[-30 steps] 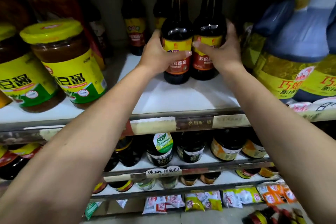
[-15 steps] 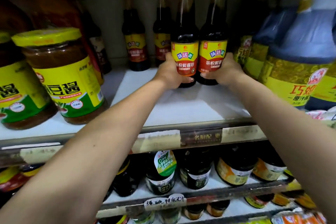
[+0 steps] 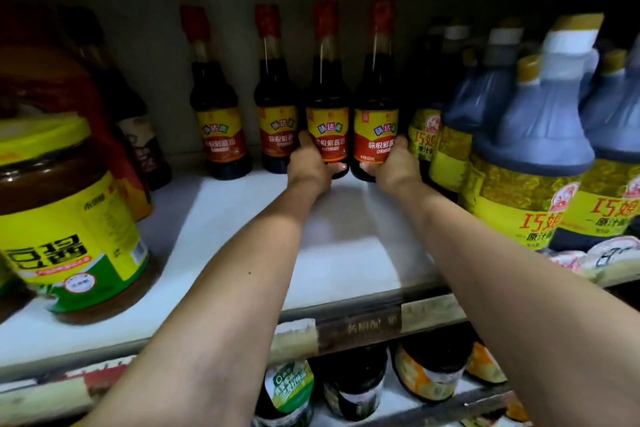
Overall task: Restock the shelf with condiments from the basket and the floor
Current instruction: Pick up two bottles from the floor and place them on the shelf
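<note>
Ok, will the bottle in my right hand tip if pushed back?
Probably tippy: the bottle is tall with a narrow neck. Likely heavy, being full of dark sauce. The right hand grips low, which should steady it.

arms: both stretched forward, near parallel | left grip [image 3: 309,163]: fingers curled round left bottle [image 3: 327,99] low | right grip [image 3: 396,163]: apparently same on right bottle [image 3: 375,99]

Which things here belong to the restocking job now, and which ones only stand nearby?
In the job: left hand, gripping left soy sauce bottle; right hand, gripping right soy sauce bottle; white shelf.
Only nearby: back-row bottles; yellow-lidded jar; large jugs; lower-shelf jars.
</note>
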Available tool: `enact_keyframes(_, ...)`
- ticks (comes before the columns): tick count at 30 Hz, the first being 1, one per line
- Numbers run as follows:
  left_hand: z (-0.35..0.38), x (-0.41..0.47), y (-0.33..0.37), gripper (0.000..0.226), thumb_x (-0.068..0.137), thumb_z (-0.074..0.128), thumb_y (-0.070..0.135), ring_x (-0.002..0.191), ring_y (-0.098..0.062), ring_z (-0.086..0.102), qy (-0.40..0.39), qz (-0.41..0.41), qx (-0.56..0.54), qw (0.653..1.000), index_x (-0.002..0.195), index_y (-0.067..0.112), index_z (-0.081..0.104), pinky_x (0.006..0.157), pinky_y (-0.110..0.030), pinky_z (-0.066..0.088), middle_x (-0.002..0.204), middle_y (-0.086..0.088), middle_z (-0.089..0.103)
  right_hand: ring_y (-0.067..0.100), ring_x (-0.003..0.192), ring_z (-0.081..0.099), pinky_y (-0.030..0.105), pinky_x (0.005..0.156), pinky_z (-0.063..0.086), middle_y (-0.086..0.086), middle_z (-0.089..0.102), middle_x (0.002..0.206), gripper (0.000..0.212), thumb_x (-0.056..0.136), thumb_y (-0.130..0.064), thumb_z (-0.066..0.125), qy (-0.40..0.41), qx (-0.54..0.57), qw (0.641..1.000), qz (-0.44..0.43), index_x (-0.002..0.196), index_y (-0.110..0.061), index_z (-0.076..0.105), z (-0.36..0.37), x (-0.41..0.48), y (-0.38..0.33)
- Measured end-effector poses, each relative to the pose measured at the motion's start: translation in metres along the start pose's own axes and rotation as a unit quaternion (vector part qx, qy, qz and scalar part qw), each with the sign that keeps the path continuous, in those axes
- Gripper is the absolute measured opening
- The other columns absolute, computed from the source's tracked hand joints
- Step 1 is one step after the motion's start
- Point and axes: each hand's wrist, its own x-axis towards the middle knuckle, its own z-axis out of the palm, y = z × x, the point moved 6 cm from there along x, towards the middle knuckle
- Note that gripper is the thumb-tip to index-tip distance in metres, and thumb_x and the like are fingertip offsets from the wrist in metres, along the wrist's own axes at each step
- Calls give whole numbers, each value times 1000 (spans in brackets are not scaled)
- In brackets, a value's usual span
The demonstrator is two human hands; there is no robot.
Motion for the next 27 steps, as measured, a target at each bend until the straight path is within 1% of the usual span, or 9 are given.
enact_keyframes(5, 6, 10, 0, 69, 74, 74, 22, 118, -37, 49, 5, -6, -19, 1000, 128, 7, 33, 95, -39, 39, 129, -18, 52, 32, 117, 52, 35, 93, 41, 16, 54, 128, 74, 65, -22, 81, 13, 11, 1000, 0, 123, -3, 40, 2, 6, 1)
enact_keyframes(8, 11, 17, 1, 74, 75, 73, 20, 122, -35, 47, -9, -18, -44, 999, 134, 9, 29, 97, -38, 39, 134, -15, 49, 32, 117, 52, 34, 92, 40, 15, 54, 128, 69, 68, -18, 79, 19, 25, 999, 8, 123, -3, 41, 4, 5, 2)
enact_keyframes(11, 17, 25, 1, 73, 73, 74, 19, 122, -34, 48, -23, -23, -58, 998, 133, 11, 32, 98, -37, 39, 134, -14, 49, 32, 118, 51, 36, 95, 40, 16, 52, 129, 66, 71, -15, 76, 24, 49, 998, 3, 125, -3, 40, 6, 1, 3)
enact_keyframes(13, 22, 33, 1, 69, 73, 74, 18, 120, -33, 49, -25, -28, -66, 997, 131, 12, 36, 98, -37, 39, 133, -13, 50, 33, 118, 50, 38, 97, 39, 17, 52, 129, 67, 71, -15, 76, 26, 53, 998, 2, 126, -3, 40, 7, 1, 3)
enact_keyframes(17, 27, 46, 2, 49, 85, 59, 15, 120, -33, 50, -25, -27, -99, 994, 131, 7, 43, 103, -40, 40, 134, -15, 51, 33, 119, 50, 38, 97, 40, 17, 52, 129, 68, 71, -15, 76, 25, 54, 998, -1, 128, -4, 39, 10, 4, 5)
enact_keyframes(21, 32, 52, 3, 42, 87, 59, 16, 118, -30, 53, -49, 22, -6, 999, 126, 5, 49, 95, -32, 41, 129, -16, 56, 31, 117, 51, 35, 95, 41, 15, 54, 128, 65, 72, -15, 75, 22, 53, 998, -3, 126, -5, 40, 11, 2, 7)
enact_keyframes(23, 33, 53, 2, 40, 87, 59, 16, 116, -29, 54, -61, 12, -2, 998, 123, 4, 51, 93, -31, 42, 127, -17, 57, 30, 116, 51, 31, 92, 39, 13, 55, 126, 61, 72, -14, 75, 14, 62, 998, -5, 124, -6, 42, 11, -1, 8)
enact_keyframes(25, 34, 53, 0, 41, 85, 62, 23, 114, -26, 55, -81, 4, -6, 997, 121, 8, 54, 89, -27, 43, 126, -13, 58, 28, 114, 52, 27, 89, 38, 12, 55, 123, 60, 72, -14, 75, 5, 69, 998, -13, 123, -7, 43, 11, -5, 9)
enact_keyframes(27, 32, 48, -1, 42, 83, 64, 24, 116, -24, 54, -106, 16, -4, 994, 122, 12, 55, 82, -20, 38, 127, -10, 57, 27, 114, 53, 23, 85, 36, 13, 56, 122, 59, 72, -14, 75, -7, 68, 997, -19, 122, -6, 43, 10, -8, 8)
